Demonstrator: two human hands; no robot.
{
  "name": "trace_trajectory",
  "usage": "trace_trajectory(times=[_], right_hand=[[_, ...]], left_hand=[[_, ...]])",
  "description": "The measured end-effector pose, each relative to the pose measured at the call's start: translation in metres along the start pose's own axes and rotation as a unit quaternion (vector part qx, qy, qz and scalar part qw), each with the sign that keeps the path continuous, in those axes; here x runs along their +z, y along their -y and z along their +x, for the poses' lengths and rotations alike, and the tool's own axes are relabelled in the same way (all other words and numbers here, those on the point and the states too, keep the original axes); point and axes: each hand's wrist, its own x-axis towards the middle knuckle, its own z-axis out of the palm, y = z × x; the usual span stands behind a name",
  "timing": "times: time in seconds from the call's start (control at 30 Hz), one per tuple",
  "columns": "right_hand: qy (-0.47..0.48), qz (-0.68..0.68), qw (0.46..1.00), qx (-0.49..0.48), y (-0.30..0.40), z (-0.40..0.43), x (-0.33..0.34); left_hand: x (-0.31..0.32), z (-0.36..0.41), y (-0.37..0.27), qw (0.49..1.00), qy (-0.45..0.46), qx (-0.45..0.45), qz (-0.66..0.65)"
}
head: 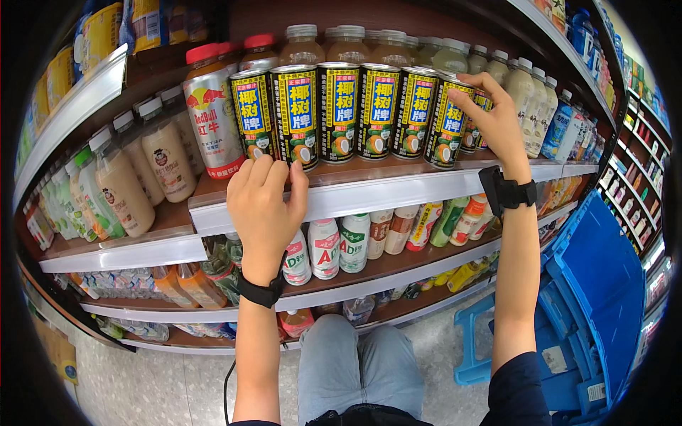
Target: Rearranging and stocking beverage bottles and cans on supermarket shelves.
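A row of black, yellow and blue coconut drink cans (339, 114) stands upright along the front of a brown shelf. My right hand (493, 114) has its thumb and index finger on the upper part of a can (446, 128) near the row's right end, which stands slightly forward of its neighbours. My left hand (265, 199) is at the shelf's front edge, fingers curled at the base of the leftmost cans; its fingertips are partly hidden, so its hold is unclear. Left of the row stands a Red Bull bottle (213, 117) with a red cap. Capped bottles (349, 48) fill the space behind the cans.
A white price rail (341, 199) runs along the shelf edge. White drink bottles (324, 250) stand on the shelf below. Milky bottles (168, 154) are at left, pale bottles (521, 93) at right. A blue stool (469, 346) and blue plastic crates (597, 287) occupy the floor at right.
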Motion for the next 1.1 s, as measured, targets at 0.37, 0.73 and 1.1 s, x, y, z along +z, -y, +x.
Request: trace_trajectory(times=[0.37, 0.73, 1.1], right_hand=[[-0.063, 0.153, 0.985, 0.038, -0.057, 0.0, -0.039], [-0.042, 0.059, 0.996, -0.041, -0.093, 0.04, -0.047], [-0.113, 0.047, 0.991, -0.053, -0.113, 0.042, -0.059]], left_hand=[[0.009, 0.011, -0.017, 1.0, -0.001, 0.011, 0.023], [0.023, 0.024, -0.044, 1.0, 0.013, 0.002, 0.021], [0.039, 0.026, -0.069, 0.999, 0.012, 0.007, 0.048]])
